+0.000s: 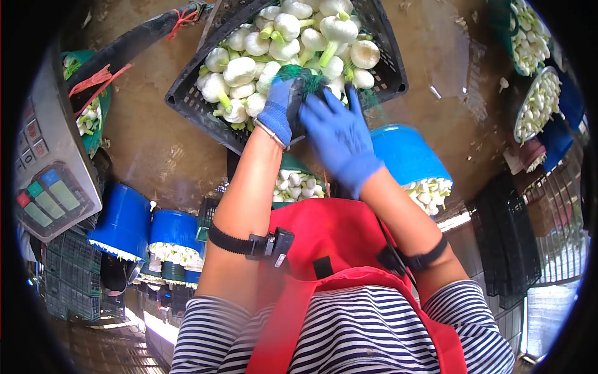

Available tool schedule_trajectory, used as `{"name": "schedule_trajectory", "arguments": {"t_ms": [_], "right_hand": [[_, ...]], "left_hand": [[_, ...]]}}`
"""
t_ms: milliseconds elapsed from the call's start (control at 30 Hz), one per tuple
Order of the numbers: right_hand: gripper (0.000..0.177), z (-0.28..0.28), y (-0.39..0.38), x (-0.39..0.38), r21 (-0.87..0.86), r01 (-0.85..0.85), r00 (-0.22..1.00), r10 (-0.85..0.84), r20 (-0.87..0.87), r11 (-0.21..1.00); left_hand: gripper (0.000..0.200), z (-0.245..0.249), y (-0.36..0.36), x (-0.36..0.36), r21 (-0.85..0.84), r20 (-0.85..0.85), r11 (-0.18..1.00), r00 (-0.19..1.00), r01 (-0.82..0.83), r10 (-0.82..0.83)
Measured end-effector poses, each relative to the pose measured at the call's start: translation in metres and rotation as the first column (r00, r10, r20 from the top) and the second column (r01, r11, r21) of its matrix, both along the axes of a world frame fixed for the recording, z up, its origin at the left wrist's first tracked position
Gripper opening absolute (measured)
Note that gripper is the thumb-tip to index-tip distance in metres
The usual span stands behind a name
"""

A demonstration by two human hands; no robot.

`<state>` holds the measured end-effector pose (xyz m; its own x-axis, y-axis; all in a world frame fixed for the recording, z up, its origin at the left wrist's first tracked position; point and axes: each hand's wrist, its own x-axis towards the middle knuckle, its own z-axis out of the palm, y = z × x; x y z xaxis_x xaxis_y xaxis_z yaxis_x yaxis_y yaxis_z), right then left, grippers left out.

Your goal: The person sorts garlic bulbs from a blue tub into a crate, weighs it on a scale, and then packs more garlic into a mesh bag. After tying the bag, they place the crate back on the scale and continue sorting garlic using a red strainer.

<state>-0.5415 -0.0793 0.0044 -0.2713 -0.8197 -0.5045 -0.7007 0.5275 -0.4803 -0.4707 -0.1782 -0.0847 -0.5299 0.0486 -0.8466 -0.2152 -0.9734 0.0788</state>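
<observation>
A black plastic crate (398, 78) is heaped with white garlic bulbs (240, 71) that have trimmed green stems. Over its near edge, my left hand (281, 112), in a blue glove with a dark palm, is closed on a bunched green mesh net (293, 73). My right hand (341, 136), gloved in blue, is beside it with its back up and fingers stretched towards the net and bulbs. Its fingers are a little apart, and I see nothing held in them. Part of the net is hidden behind both hands.
Blue buckets (411, 149) of garlic stand around, with a green tub (293, 163) below the crate. A grey scale (62, 187) with keys is at left, near a dark pole (134, 47) tied with red string. Black crates (504, 230) stack at right.
</observation>
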Motion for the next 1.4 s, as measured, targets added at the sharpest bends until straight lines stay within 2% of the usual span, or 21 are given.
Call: {"name": "schedule_trajectory", "arguments": {"t_ms": [33, 100, 200, 267, 300, 367, 467, 567, 700, 767, 833, 867, 900, 933, 1000, 1067, 1167, 1233, 1300, 1367, 1400], "right_hand": [[0.046, 0.014, 0.013, 0.009, -0.087, -0.002, 1.0, 0.005, 0.03, 0.996], [0.042, 0.036, 0.041, 0.013, -0.118, 0.074, 0.966, -0.041, 0.254, 0.99], [0.046, 0.025, 0.097, 0.017, 0.083, 0.423, 0.885, -0.431, 0.175, 0.902], [0.05, 0.011, 0.102, 0.003, 0.307, 0.604, 0.73, -0.666, 0.156, 0.735], [0.05, 0.002, 0.099, 0.003, 0.307, 0.607, 0.727, -0.668, 0.158, 0.733], [0.046, -0.021, 0.091, 0.009, 0.196, 0.404, 0.903, -0.424, 0.073, 0.894], [0.034, -0.06, 0.08, 0.007, 0.239, 0.314, 0.939, -0.338, 0.066, 0.919], [0.026, -0.045, 0.064, -0.018, 0.293, 0.403, 0.898, -0.436, 0.053, 0.867], [0.024, -0.064, 0.036, -0.041, 0.339, 0.295, 0.946, -0.323, 0.029, 0.893], [0.025, -0.097, 0.024, -0.024, 0.181, 0.449, 0.893, -0.449, -0.042, 0.875], [0.031, -0.127, 0.031, -0.011, 0.037, 0.392, 0.918, -0.389, -0.069, 0.919], [0.035, -0.118, 0.036, -0.007, -0.001, 0.661, 0.736, -0.649, 0.192, 0.75], [0.039, -0.103, 0.048, -0.002, 0.058, 0.86, 0.436, -0.789, 0.432, 0.507], [0.043, -0.085, 0.066, -0.005, 0.115, 0.902, 0.274, -0.757, 0.593, 0.416], [0.03, -0.023, 0.086, -0.014, 0.284, 0.955, -0.111, -0.777, 0.62, 0.091], [0.019, -0.002, 0.128, -0.015, 0.149, 0.988, -0.118, -0.859, 0.498, -0.05], [0.046, -0.012, 0.14, -0.021, 0.03, 0.999, 0.026, -0.967, 0.253, 0.034], [0.074, -0.025, 0.116, -0.02, 0.146, 0.98, 0.039, -0.848, 0.528, 0.135], [0.08, -0.071, 0.086, -0.021, 0.095, 0.822, 0.391, -0.677, 0.623, 0.562], [0.091, -0.069, 0.014, -0.014, 0.321, 0.811, 0.131, -0.687, 0.715, 0.489], [0.098, -0.066, -0.013, -0.018, 0.347, 0.753, 0.234, -0.721, 0.653, 0.559]], "left_hand": [[0.01, 0.012, 0.0, -0.008, -0.16, 0.168, 0.985, 0.985, 0.063, -0.036], [0.009, 0.001, -0.005, -0.005, -0.112, 0.227, 0.994, 0.973, 0.0, 0.026], [0.006, 0.008, -0.012, 0.004, -0.005, 0.158, 0.999, 0.986, -0.053, 0.053], [0.005, 0.009, -0.014, 0.005, 0.09, 0.106, 0.991, 0.99, -0.1, 0.091], [0.005, 0.01, -0.014, 0.005, 0.088, 0.107, 0.991, 0.99, -0.097, 0.087], [0.006, 0.012, -0.012, 0.002, 0.026, 0.143, 0.998, 0.988, -0.059, 0.055], [0.005, 0.014, -0.012, 0.003, 0.028, 0.135, 0.999, 0.99, -0.038, 0.034], [0.004, 0.01, -0.013, 0.008, 0.025, 0.101, 1.0, 0.995, -0.016, 0.013], [0.007, 0.004, -0.008, 0.008, -0.005, 0.092, 1.0, 0.995, 0.028, -0.027], [0.008, 0.003, -0.003, 0.009, -0.016, 0.102, 1.0, 0.995, 0.021, -0.02], [0.009, 0.003, -0.005, 0.007, -0.01, 0.099, 1.0, 0.995, -0.027, 0.028], [0.011, 0.002, -0.007, 0.008, 0.011, 0.078, 0.999, 0.996, -0.037, 0.036], [0.011, 0.003, -0.006, 0.012, 0.016, 0.086, 0.999, 0.996, -0.037, 0.036], [0.011, 0.005, -0.005, 0.013, -0.01, 0.109, 1.0, 0.994, -0.007, 0.008], [0.01, 0.0, -0.006, 0.013, 0.006, 0.07, 1.0, 0.998, -0.01, 0.009], [0.01, 0.002, -0.004, 0.013, 0.036, 0.06, 0.998, 0.997, -0.057, 0.055], [0.008, 0.004, -0.003, 0.015, 0.097, 0.016, 0.985, 0.99, -0.142, 0.142], [0.007, 0.003, 0.002, 0.017, 0.035, -0.017, 0.996, 0.997, -0.078, 0.079], [0.004, 0.008, 0.009, 0.019, 0.004, 0.005, 0.999, 0.999, -0.051, 0.051], [0.019, 0.011, 0.024, 0.011, -0.061, 0.162, 0.998, 0.987, 0.0, 0.009], [0.034, -0.044, 0.056, 0.045, -0.647, 0.083, 0.691, 0.93, 0.323, -0.357]]}}
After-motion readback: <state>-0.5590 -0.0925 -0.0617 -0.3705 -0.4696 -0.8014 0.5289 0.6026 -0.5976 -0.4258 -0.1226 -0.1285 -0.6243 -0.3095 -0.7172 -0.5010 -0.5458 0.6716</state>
